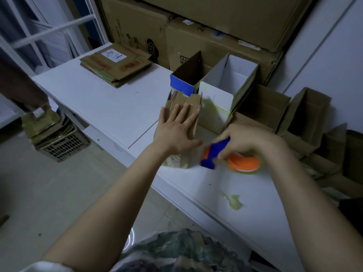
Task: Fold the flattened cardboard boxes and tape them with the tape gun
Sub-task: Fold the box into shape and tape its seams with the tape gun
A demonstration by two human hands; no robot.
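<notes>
White table (94,107), large cartons (216,26) stacked behind. Along right wall, open folded boxes (261,107); at far end, flattened boxes (115,65) piled. Mid-table, brown box (193,107), left hand (176,130) flat on it, fingers spread; right hand (249,140) gripping blue-orange tape gun (214,154) just beside box, blurred.

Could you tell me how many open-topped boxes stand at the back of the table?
4: a blue-sided box, a white box beside it, then a brown box and a second brown box further right. Others may hide far right.
</notes>
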